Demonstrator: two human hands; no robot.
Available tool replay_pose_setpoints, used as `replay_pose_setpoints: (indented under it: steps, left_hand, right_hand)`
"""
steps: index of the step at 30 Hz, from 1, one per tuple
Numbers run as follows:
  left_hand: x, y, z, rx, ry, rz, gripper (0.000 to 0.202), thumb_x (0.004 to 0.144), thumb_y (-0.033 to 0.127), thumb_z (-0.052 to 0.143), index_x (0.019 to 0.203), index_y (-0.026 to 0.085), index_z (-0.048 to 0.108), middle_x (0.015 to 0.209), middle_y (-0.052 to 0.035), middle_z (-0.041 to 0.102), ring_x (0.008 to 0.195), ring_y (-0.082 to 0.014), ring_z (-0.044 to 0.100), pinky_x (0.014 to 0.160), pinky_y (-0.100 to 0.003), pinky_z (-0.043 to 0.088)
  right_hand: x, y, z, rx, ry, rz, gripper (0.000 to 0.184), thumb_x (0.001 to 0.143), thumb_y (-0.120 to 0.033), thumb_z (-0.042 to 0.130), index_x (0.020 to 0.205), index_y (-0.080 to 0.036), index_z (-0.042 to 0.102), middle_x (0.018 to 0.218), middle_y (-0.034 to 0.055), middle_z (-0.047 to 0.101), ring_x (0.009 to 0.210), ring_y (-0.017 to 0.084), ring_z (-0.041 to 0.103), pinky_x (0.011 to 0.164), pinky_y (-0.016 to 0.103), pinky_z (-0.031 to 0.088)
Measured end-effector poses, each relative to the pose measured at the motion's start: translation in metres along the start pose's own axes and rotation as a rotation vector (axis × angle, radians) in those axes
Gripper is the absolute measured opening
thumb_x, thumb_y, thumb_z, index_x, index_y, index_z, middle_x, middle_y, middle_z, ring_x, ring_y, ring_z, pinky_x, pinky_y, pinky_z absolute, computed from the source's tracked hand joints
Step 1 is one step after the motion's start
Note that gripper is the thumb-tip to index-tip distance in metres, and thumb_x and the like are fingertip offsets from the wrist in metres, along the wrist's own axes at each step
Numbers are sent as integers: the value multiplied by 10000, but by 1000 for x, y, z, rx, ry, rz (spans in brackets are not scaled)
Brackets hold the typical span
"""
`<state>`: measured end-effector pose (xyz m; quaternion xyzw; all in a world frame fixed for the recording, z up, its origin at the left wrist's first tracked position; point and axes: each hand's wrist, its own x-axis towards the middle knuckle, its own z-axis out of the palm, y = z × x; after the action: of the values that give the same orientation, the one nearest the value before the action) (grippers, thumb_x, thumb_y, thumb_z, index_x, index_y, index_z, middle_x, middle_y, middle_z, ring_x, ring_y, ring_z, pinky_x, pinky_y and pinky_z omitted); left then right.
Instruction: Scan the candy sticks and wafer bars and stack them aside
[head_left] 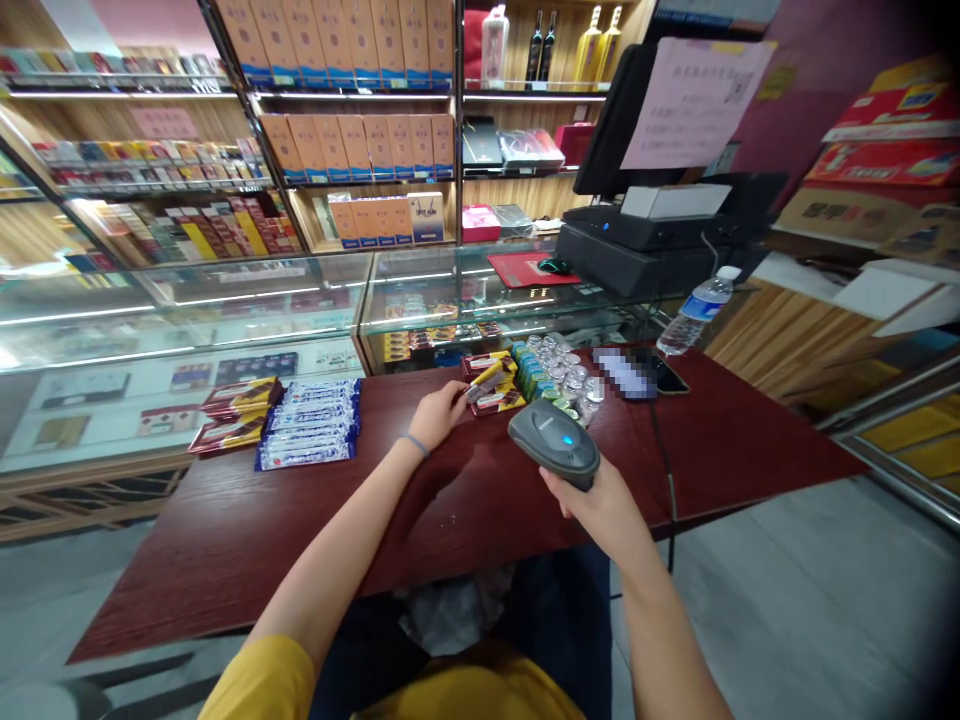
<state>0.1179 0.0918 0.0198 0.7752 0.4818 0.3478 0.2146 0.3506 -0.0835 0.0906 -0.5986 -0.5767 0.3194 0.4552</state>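
Note:
My right hand (600, 505) is wrapped round a dark grey barcode scanner (553, 440) with a blue light on top, held above the table. My left hand (442, 408) grips the near end of a yellow and brown snack packet (486, 380), tilted up from the table. Close beside that packet lie similar packets (501, 402). Just right of them stand several clear-lidded containers (562, 368) in rows. Further left, blue and white wrapped bars (311, 425) lie stacked, with more yellow and brown packets (232, 415) alongside.
The dark red table (420, 520) backs onto glass display cases (300, 290). A water bottle (699, 310) and a phone (670, 375) are at the right. The scanner's cable (670, 480) runs over the front edge. Behind are a monitor (611, 125) and a red mouse pad (517, 268).

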Motion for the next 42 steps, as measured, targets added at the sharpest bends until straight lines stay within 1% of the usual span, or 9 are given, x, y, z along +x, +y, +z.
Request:
replay_pose_setpoints:
  steps: [5, 9, 14, 20, 27, 32, 36, 39, 42]
  left_hand:
    - [-21, -17, -22, -777, 101, -297, 346, 852, 475, 756, 1038, 189, 697, 1032, -86, 749, 914, -252, 726, 791, -352, 612]
    - [-46, -26, -44, -993, 135, -431, 546, 731, 552, 856, 1069, 158, 687, 1001, -92, 751, 871, -229, 734, 795, -346, 628]
    - [-71, -37, -63, -1046, 205, -445, 574, 727, 563, 869, 1054, 136, 669, 965, -91, 747, 843, -200, 734, 795, -307, 627]
    - [-76, -43, -68, -1081, 259, -409, 544, 763, 525, 859, 1080, 137, 644, 980, -85, 738, 853, -179, 734, 824, -298, 629]
    - [-76, -43, -67, -1072, 300, -379, 574, 800, 517, 838, 1163, 122, 635, 1171, -151, 705, 985, -276, 744, 918, -414, 622]
    - [-75, -45, -66, -1067, 293, -413, 546, 762, 526, 856, 1084, 149, 626, 1028, -89, 717, 907, -205, 732, 846, -336, 629]
    - [-73, -44, -68, -1052, 361, -392, 489, 774, 505, 840, 1043, 163, 617, 999, -61, 704, 897, -185, 712, 884, -363, 623]
    - [-71, -45, -82, -1008, 437, -365, 466, 755, 487, 845, 1017, 167, 630, 1035, -68, 715, 943, -204, 708, 898, -377, 619]
    - [-75, -56, -114, -825, 498, -290, 448, 757, 501, 825, 1016, 173, 664, 1055, -72, 733, 978, -229, 707, 897, -372, 608]
  right_hand:
    - [-1, 1, 5, -1, -5, -24, 299, 805, -436, 726, 967, -186, 697, 620, 34, 704, 696, 265, 720, 641, 330, 553]
    - [-2, -2, 14, -7, -47, -18, 267, 792, -423, 736, 926, -198, 681, 609, 23, 689, 691, 258, 716, 627, 320, 551]
    - [-3, -3, 28, 24, -162, -29, 362, 799, -389, 727, 1090, -178, 686, 657, 18, 708, 681, 239, 710, 590, 300, 546]
    - [-1, 2, 37, -2, -276, -37, 486, 804, -351, 719, 1247, -163, 651, 912, 72, 785, 836, 259, 741, 643, 308, 584]
    - [-1, 5, 40, -56, -270, -83, 356, 764, -297, 711, 1097, -169, 717, 934, 79, 796, 888, 278, 752, 769, 345, 599]
    - [-3, -1, 42, -22, -249, -73, 375, 794, -341, 714, 1129, -174, 683, 946, 77, 792, 889, 269, 751, 773, 343, 599]
    - [-2, -3, 41, -10, -194, -54, 353, 767, -358, 730, 1072, -183, 700, 815, 63, 777, 840, 278, 749, 699, 333, 591]
    - [0, 0, 39, -37, -166, -62, 312, 748, -378, 743, 1000, -196, 715, 701, 47, 745, 759, 277, 740, 618, 322, 572]
    - [3, 3, 37, -57, -134, -81, 317, 738, -394, 742, 990, -203, 720, 720, 48, 751, 777, 286, 745, 622, 332, 575]
